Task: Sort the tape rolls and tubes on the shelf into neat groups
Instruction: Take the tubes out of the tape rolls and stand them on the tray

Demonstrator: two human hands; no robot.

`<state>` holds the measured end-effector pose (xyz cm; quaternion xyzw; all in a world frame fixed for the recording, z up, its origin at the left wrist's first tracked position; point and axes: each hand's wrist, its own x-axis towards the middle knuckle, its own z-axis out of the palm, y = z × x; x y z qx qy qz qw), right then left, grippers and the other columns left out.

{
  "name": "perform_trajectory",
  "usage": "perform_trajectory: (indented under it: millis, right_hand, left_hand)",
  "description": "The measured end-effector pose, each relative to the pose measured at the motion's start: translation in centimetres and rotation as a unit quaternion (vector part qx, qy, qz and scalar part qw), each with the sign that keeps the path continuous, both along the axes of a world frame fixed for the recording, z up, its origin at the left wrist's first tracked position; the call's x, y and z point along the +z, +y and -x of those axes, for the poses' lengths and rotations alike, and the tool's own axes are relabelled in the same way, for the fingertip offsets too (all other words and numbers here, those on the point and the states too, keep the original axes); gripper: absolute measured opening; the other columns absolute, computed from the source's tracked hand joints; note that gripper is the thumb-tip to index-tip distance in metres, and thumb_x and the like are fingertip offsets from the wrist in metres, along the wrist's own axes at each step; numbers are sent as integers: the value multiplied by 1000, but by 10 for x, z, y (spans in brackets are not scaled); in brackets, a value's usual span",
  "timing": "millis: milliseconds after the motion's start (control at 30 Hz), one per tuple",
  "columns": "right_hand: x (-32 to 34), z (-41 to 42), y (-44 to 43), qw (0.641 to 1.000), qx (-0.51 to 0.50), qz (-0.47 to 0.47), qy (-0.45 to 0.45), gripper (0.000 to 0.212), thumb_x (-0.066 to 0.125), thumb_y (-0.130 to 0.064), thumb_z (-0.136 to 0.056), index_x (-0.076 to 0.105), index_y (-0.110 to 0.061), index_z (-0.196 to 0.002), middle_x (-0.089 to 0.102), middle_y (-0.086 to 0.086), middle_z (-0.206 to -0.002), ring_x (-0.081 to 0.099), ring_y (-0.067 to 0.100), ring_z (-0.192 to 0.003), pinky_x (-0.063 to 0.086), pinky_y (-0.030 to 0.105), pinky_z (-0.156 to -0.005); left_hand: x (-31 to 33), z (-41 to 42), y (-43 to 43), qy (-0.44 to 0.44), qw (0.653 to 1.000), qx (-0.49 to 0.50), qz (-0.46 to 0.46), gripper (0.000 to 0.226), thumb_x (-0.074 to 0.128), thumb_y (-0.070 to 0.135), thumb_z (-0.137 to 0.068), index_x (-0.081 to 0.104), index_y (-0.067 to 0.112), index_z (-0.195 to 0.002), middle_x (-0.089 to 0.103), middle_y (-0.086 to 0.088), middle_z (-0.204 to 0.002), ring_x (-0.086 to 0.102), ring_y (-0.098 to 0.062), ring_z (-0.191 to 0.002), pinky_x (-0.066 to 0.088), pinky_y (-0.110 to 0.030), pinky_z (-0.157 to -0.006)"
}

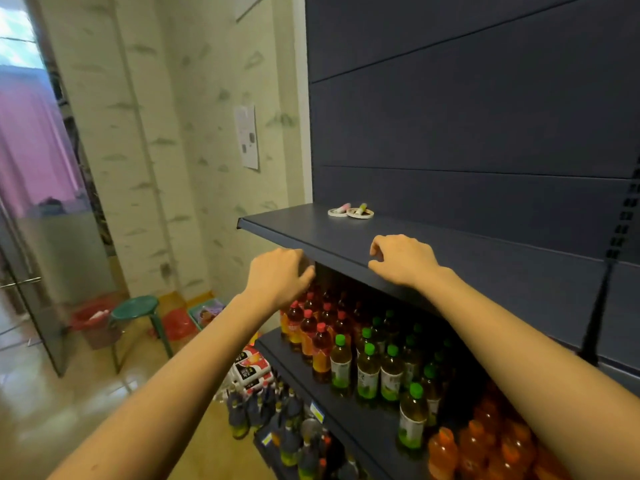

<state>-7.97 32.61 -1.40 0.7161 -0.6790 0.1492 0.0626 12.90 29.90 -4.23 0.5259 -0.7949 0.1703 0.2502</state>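
Two flat white tape rolls lie side by side near the back of the dark shelf (450, 247): the left roll (337, 212) and the right roll (360, 213). A pink tube (345, 207) rests across the left roll and a yellow-green tube (361, 207) across the right one. My left hand (277, 275) hovers at the shelf's front edge, fingers curled, holding nothing. My right hand (403, 259) is over the shelf's front part, fingers loosely bent and apart, also holding nothing. Both hands are well short of the rolls.
Below the shelf stand rows of bottles with red caps (320, 341), green caps (391, 368) and orange drinks (485, 441). A green stool (138, 306) and a red basket (93, 317) are on the floor at left, beside a glass door (31, 271).
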Motion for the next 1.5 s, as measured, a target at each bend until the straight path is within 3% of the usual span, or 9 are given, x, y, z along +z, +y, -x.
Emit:
perform_trajectory:
  millis: [400, 733, 833, 900, 967, 1100, 1367, 1500]
  right_hand:
    - [24, 2, -195, 997, -66, -16, 40, 26, 48, -33, -93, 57, -20, -113, 58, 5, -116, 58, 25, -102, 42, 34, -77]
    - [7, 9, -320, 988, -144, -47, 28, 32, 48, -32, -92, 50, -18, -121, 59, 6, -115, 58, 26, -102, 43, 34, -77]
    - [4, 12, -352, 984, -168, -55, 23, 25, 47, -30, -93, 53, -19, -115, 59, 6, -112, 57, 24, -96, 44, 34, -77]
    - [4, 15, -375, 980, -191, -47, 14, 21, 46, -31, -94, 57, -19, -109, 60, 6, -108, 56, 22, -90, 42, 33, -72]
    - [6, 16, -397, 975, -219, -43, -1, 25, 43, -33, -96, 58, -18, -110, 60, 6, -107, 57, 24, -91, 41, 33, -71]
    - [9, 20, -439, 957, -288, -32, -30, 34, 41, -39, -97, 55, -15, -117, 60, 9, -115, 58, 28, -102, 43, 35, -75]
    - [-6, 24, -493, 914, -394, -55, -81, 39, 46, -41, -95, 50, -11, -120, 58, 9, -112, 58, 27, -100, 44, 33, -74]
    - [-9, 21, -502, 904, -412, -51, -105, 39, 47, -37, -95, 44, -9, -122, 57, 10, -111, 57, 26, -97, 45, 34, -75]
  left_hand:
    - [18, 1, -185, -17, 1000, -21, -15, 35, 43, 41, -92, 62, 14, -104, 68, -5, -106, 62, -24, -97, 49, -35, -77]
    - [17, 19, -330, 39, 995, -88, -27, 31, 45, 40, -92, 63, 15, -99, 68, -4, -101, 61, -24, -94, 45, -32, -72]
    - [16, 28, -376, 35, 992, -119, -36, 29, 46, 39, -92, 62, 15, -97, 68, -5, -101, 61, -24, -93, 47, -33, -72]
    - [17, 34, -407, 37, 989, -141, -28, 28, 47, 38, -91, 62, 14, -92, 68, -5, -96, 61, -24, -88, 41, -30, -64]
    - [20, 38, -437, 36, 985, -163, -34, 27, 47, 37, -91, 62, 14, -92, 68, -5, -94, 61, -24, -86, 37, -29, -62]
    - [25, 46, -493, 23, 976, -208, -57, 28, 48, 36, -92, 62, 13, -96, 68, -7, -95, 62, -23, -85, 47, -32, -70]
    - [17, 59, -563, -25, 960, -272, -63, 28, 47, 38, -92, 62, 14, -92, 67, -5, -90, 61, -22, -82, 43, -30, -64]
    - [14, 68, -576, -33, 949, -305, -69, 29, 47, 38, -92, 61, 13, -89, 67, -6, -88, 62, -24, -82, 48, -33, -70]
